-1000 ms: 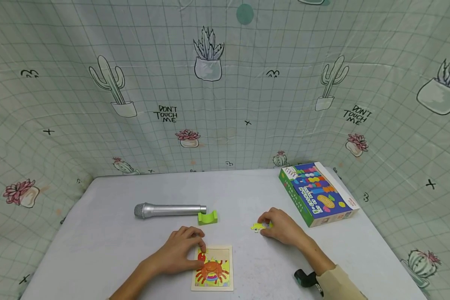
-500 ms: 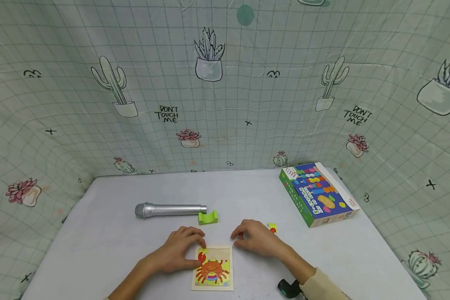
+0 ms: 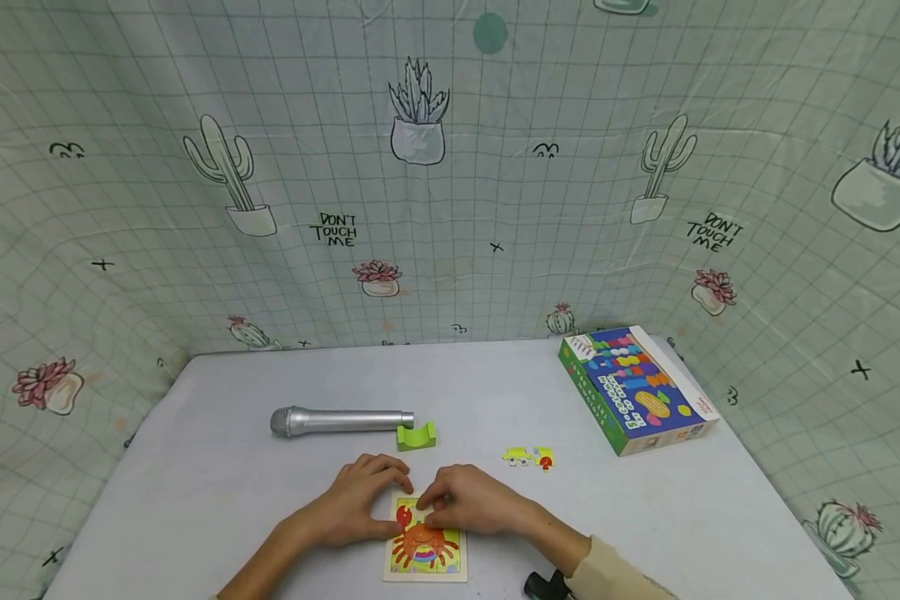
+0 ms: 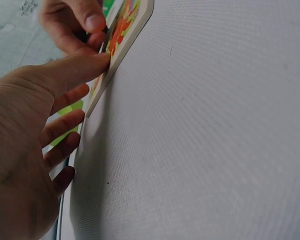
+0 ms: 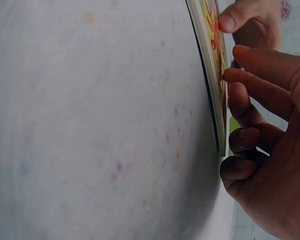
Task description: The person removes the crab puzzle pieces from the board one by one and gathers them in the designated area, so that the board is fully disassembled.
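Note:
A square wooden jigsaw puzzle point(image 3: 424, 550) with an orange crab picture lies flat on the white table. My left hand point(image 3: 360, 504) holds its left side, with the thumb on the border and the index finger at the far-left corner. Over the upper part of the puzzle, my right hand point(image 3: 480, 504) reaches in with bent fingers. Its thumb and index tips touch the puzzle, and I see nothing between them in the right wrist view. Part of the top row is hidden beneath it. Two loose yellow puzzle pieces, one with eyes point(image 3: 517, 457) and one with red point(image 3: 543, 458), lie beyond the right hand.
A silver microphone point(image 3: 341, 421) lies behind the left hand, its end beside a green curved block point(image 3: 416, 436). At the back right sits a colourful box point(image 3: 637, 387). A patterned curtain point(image 3: 450, 200) rises behind the table. A black device point(image 3: 546, 586) sits by the right wrist.
My right hand has moved left and nearer, from the loose pieces to the top of the puzzle, uncovering both pieces. My left hand has stayed at the puzzle's left side.

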`<state>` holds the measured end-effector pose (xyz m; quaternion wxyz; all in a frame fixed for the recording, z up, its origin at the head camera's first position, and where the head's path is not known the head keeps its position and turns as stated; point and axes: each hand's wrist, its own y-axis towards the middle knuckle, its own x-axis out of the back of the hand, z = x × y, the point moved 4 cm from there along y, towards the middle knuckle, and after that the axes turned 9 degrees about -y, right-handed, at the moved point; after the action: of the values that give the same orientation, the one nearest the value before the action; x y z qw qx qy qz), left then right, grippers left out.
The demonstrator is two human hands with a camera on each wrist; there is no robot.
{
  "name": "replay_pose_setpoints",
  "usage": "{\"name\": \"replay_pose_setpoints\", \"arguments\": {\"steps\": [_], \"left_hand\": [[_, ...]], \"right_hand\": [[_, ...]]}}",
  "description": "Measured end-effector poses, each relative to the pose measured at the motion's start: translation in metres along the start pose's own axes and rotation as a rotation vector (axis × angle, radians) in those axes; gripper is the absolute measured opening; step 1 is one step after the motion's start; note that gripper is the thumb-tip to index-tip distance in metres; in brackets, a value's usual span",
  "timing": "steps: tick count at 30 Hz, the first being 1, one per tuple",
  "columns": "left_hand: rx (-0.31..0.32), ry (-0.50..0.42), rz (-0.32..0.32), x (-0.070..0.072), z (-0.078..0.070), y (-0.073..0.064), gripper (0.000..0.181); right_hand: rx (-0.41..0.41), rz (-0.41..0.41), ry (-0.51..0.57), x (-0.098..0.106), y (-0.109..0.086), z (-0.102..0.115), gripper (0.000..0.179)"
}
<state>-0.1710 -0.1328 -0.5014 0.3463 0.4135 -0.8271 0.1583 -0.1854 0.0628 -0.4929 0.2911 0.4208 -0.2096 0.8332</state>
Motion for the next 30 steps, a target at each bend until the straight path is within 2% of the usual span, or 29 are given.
{"name": "replay_pose_setpoints", "arguments": {"steps": [13, 24, 30], "left_hand": [[-0.021, 0.003, -0.011, 0.0005, -0.0017, -0.0013, 0.037], [-0.016, -0.003, -0.012, 0.0002, -0.0023, -0.0014, 0.034], [-0.021, 0.008, -0.013, 0.0010, -0.0028, 0.0000, 0.032]], "right_hand": [[0.021, 0.001, -0.013, -0.0029, -0.0005, 0.0039, 0.020], [-0.032, 0.035, 0.089, -0.0060, -0.0004, 0.0028, 0.020], [-0.044, -0.002, 0.111, -0.0043, -0.0006, 0.0012, 0.016]]}}
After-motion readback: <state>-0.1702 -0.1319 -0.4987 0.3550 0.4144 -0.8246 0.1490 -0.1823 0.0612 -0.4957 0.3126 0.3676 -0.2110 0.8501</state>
